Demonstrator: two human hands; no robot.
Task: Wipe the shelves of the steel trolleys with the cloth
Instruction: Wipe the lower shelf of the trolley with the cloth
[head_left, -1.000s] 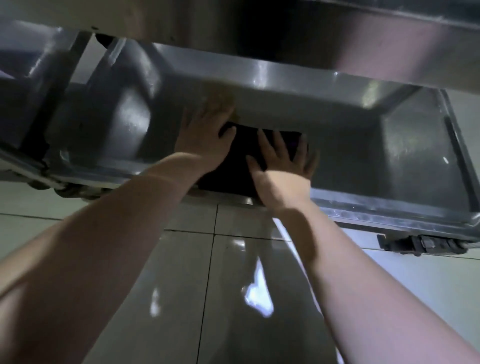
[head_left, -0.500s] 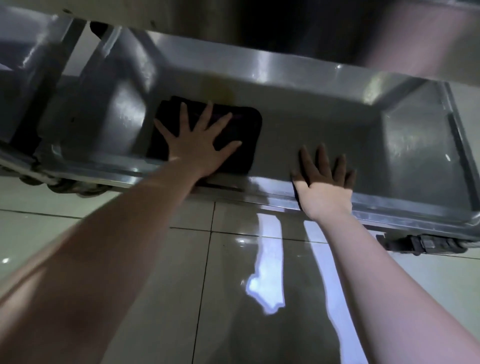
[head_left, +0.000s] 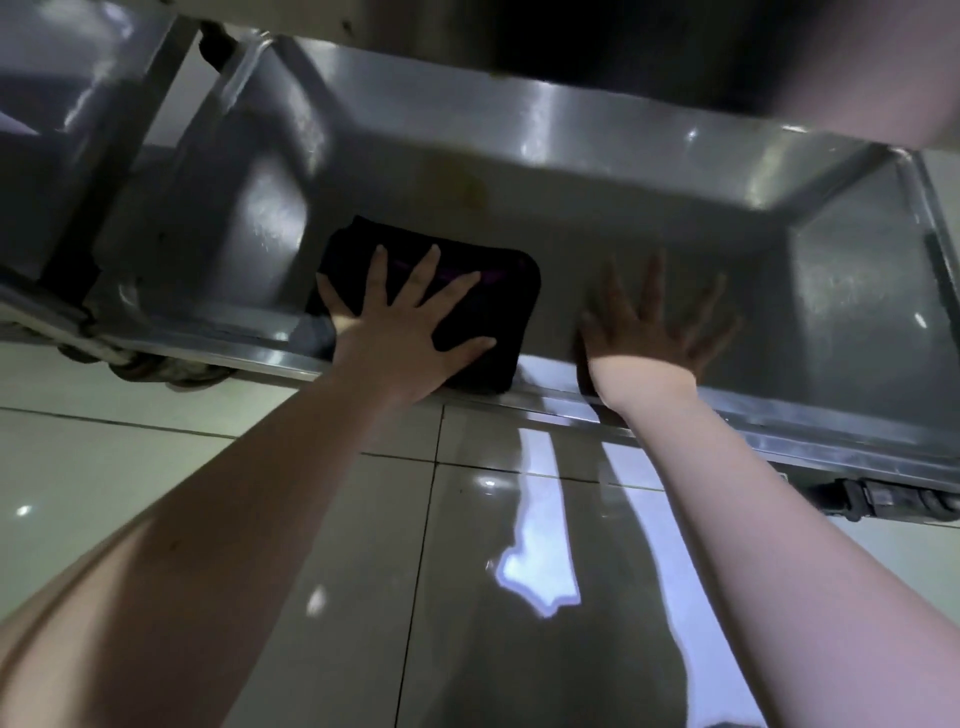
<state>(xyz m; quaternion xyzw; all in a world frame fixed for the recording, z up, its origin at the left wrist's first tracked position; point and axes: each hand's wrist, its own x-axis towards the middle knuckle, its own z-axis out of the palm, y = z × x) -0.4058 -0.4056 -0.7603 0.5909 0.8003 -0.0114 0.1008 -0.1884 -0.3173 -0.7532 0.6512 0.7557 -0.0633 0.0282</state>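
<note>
The person's left hand is pressing flat, fingers spread, on the folded black cloth, which is lying on the steel trolley's bottom shelf just inside its near rim. Right of the cloth, the right hand is resting open, fingers splayed, on the bare shelf.

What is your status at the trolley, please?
Left grip pressing the dark folded cloth. Right grip flat on the steel trolley shelf. Nothing in the way.
</note>
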